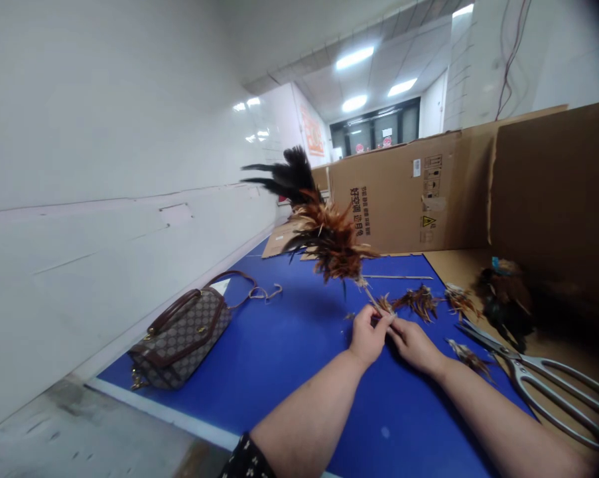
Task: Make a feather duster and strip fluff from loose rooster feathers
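A feather duster (336, 242) with brown and black feathers rises on a thin stick, leaning up and left above the blue table. My left hand (369, 335) is closed around the stick's lower part. Close against it, my right hand (416, 345) pinches at the lower end of the stick, its fingertips meeting the left thumb; the exact grip is partly hidden. Just beyond my hands is a small bunch of brown feathers (418, 302). Large scissors (521, 365) with grey handles lie right of my right hand, near another feather tuft (468, 358).
A patterned handbag (184, 335) stands at the left on the blue tabletop (279, 372), beside the white wall. Big cardboard boxes (399, 192) block the back and right. A thin stick (399, 277) and a dark feather bundle (508, 299) lie farther off.
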Motion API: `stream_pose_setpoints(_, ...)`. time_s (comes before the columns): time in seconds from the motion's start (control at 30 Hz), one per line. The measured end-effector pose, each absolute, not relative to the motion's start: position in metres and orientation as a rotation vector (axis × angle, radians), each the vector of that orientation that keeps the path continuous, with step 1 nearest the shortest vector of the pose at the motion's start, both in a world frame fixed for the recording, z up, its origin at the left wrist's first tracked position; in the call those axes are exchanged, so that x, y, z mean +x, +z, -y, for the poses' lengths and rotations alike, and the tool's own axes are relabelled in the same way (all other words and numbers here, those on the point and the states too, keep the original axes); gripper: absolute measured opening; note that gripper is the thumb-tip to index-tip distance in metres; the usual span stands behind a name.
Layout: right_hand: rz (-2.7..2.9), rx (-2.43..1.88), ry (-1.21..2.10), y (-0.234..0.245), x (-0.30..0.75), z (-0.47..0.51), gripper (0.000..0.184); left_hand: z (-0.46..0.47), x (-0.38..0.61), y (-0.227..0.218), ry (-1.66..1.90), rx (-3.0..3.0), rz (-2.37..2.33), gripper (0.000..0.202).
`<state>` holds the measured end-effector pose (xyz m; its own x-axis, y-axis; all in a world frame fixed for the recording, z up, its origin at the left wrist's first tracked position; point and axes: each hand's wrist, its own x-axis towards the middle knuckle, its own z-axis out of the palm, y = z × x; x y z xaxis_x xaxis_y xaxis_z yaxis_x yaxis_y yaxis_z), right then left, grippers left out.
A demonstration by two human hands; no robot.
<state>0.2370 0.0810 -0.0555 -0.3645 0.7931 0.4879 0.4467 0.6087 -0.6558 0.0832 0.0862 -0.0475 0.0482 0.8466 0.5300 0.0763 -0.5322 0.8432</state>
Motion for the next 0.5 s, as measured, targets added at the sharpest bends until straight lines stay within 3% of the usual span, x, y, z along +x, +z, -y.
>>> stream_pose_setpoints(0.3,1.932,-1.002,0.579,-0.057,0.227,-0.077,0.037,-0.077,0.088,-0.033,1.541,1.744,-0.948,0.029)
stream_pose_setpoints(0.5,1.439,-1.041,0.729,-0.057,0.197,-0.056,0.058,-0.069,0.097,-0.017,1.667,1.681,-0.982,0.027)
